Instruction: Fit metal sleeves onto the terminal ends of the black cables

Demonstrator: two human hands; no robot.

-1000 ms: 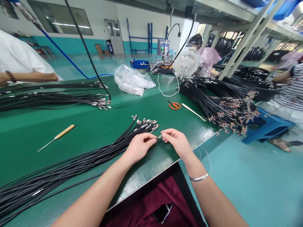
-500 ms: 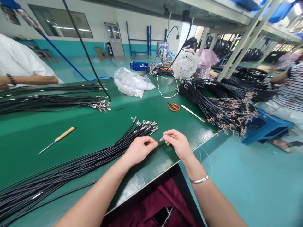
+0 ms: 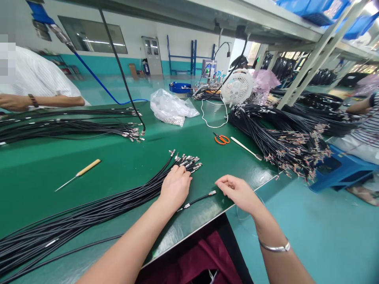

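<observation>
My left hand (image 3: 177, 186) lies curled over the bundle of black cables (image 3: 145, 191), just behind its metal connector ends (image 3: 189, 161). Its fingertips are partly hidden, but they appear closed on some cables. Below it, a single black cable (image 3: 199, 198) lies on the table, with a metal connector (image 3: 212, 193) at its tip and a silvery band further back. My right hand (image 3: 239, 192) hovers just right of that connector, apart from it. The fingers there are curled together, and nothing shows between them.
A wooden-handled awl (image 3: 89, 167) lies left. Orange-handled scissors (image 3: 222, 139) and a white stick-like tool (image 3: 245, 148) lie beyond my hands. Further back are a plastic bag (image 3: 171, 108), a fan (image 3: 237, 87) and a large cable pile (image 3: 257, 122). Another person's arm (image 3: 56, 101) is at left.
My right hand has let go of the connector and drawn back to the right. My left hand has moved from that cable onto the bundle. The single cable now rests on the table.
</observation>
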